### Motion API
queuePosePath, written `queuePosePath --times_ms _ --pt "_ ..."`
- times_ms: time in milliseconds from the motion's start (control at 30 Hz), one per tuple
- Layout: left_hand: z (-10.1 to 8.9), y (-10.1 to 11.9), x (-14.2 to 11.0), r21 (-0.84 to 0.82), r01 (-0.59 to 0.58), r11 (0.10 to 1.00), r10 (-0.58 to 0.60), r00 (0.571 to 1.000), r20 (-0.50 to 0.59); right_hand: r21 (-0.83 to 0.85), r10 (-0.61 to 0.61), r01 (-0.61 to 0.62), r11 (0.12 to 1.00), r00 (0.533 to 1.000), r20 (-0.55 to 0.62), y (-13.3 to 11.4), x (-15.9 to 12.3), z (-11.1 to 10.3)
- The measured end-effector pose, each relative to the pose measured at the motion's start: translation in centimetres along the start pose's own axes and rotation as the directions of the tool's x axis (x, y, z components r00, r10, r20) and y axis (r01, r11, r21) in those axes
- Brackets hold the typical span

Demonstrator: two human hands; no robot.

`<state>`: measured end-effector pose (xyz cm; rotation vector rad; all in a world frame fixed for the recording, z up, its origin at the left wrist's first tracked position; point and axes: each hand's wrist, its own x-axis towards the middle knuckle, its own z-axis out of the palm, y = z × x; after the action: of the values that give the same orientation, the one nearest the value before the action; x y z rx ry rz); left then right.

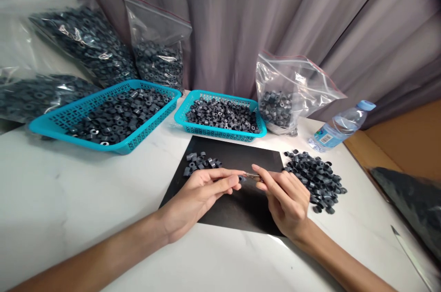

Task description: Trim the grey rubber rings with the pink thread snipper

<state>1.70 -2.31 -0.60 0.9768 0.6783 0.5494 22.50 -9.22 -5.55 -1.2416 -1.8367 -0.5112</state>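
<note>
Over the black mat [237, 209], my two hands meet near its middle. My left hand [203, 188] pinches a small dark grey ring-shaped part [242, 178] at its fingertips. A slim metal tool [253, 174] is gripped between the thumb and fingers of my right hand [287, 195], its tip at the part; its exact kind is too small to make out. Behind my left fingers, a small group of dark grey ring-shaped parts [200, 162] lies on the mat. Beside my right hand, a larger pile of dark parts [319, 179] rests partly at the mat's right edge.
Two blue baskets, a large one [82, 141] and a smaller one [220, 133], hold many dark parts. Zip bags of parts stand behind, including one on the right [275, 105]. A tilted-looking water bottle [341, 126] is at the right, near a cardboard box [406, 140].
</note>
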Motion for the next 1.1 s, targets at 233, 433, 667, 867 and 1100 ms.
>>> queuePosePath --times_ms 233,433,667,867,1100 --pt "-0.1 0.3 -0.1 0.006 -0.008 1.0 0.009 1.0 -0.021 0.032 0.008 -0.008 0.999 1.0 -0.004 0.1 -0.2 0.0" --pt "0.0 0.4 -0.3 0.01 -0.007 1.0 0.007 0.999 -0.031 0.046 0.002 -0.002 0.999 1.0 0.001 0.0 0.0 0.0" --pt "0.1 0.5 -0.1 0.1 -0.037 0.994 0.039 0.999 -0.028 0.095 0.037 -0.036 0.995 0.999 -0.01 -0.1 0.2 0.0" --pt "0.2 0.2 0.3 0.253 -0.142 0.957 0.136 0.99 0.041 0.323 0.105 -0.151 0.934 0.982 0.157 -0.4 0.7 -0.3" --pt "-0.2 -0.2 0.5 0.361 -0.185 0.914 0.17 0.983 0.072 0.347 -0.009 -0.029 0.937 0.994 0.107 -1.0 0.7 -0.1"
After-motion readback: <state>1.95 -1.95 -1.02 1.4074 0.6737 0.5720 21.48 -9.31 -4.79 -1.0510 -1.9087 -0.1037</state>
